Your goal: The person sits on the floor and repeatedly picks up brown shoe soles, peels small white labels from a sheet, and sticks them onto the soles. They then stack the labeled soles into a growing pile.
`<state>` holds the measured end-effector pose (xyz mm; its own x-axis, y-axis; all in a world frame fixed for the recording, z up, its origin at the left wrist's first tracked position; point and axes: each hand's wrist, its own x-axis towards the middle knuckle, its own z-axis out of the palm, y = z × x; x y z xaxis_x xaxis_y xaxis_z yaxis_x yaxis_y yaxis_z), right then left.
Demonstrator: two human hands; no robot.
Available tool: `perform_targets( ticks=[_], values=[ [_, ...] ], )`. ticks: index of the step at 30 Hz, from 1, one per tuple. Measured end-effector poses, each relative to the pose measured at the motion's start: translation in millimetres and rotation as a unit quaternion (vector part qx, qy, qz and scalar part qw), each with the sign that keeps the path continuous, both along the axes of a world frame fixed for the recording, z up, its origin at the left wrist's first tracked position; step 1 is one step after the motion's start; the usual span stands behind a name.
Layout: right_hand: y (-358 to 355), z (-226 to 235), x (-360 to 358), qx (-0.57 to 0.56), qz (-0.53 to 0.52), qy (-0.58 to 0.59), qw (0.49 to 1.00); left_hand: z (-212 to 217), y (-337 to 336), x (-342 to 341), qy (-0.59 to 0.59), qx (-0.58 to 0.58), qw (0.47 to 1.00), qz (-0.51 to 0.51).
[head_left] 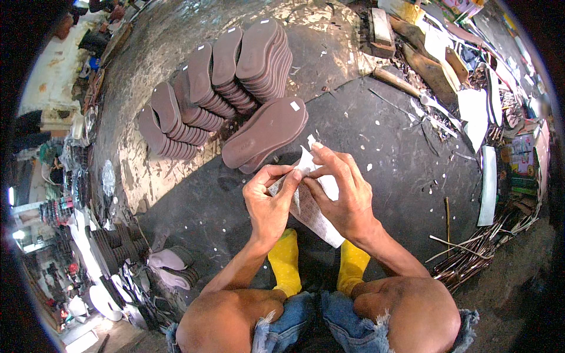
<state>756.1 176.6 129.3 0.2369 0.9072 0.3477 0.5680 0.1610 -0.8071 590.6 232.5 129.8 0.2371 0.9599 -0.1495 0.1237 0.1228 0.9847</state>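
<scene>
My left hand (271, 197) pinches a thin white sheet of stickers (313, 219) between thumb and forefinger, and its printed lower part hangs down between my feet. The sheet's upper edge curls up over the fingers. My right hand (348, 191) has its thumb against the same sheet, with the fingers bent round its right side. A small white piece (311, 140) shows at the right forefinger's tip; whether it is still joined to the sheet I cannot tell. Just beyond the hands, a loose pair of brown shoe insoles (265, 132) lies overlapping, the top one bearing a white sticker (295, 106) at its end.
Several stacks of brown insoles (259, 53) stand at the far left, some topped with white stickers. A wooden-handled tool (395, 81) and scraps lie at the far right, above a bundle of thin strips (471, 256). Grey insoles (170, 265) lie near left. My yellow socks (284, 262) rest on the dark mat (406, 176).
</scene>
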Motion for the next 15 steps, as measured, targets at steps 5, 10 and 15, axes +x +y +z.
perform_targets(
  ticks=[5,10,15],
  values=[
    [4,-3,8,0.061,0.0,-0.074,0.995,1,1,-1,-0.039,-0.037,0.999,0.001],
    [4,-7,9,0.099,-0.02,-0.032,0.994,-4,4,-5,-0.064,-0.055,0.996,0.007],
    [3,-5,8,0.093,-0.017,0.035,0.995,-9,3,-2,-0.08,-0.03,0.996,0.01]
  ],
)
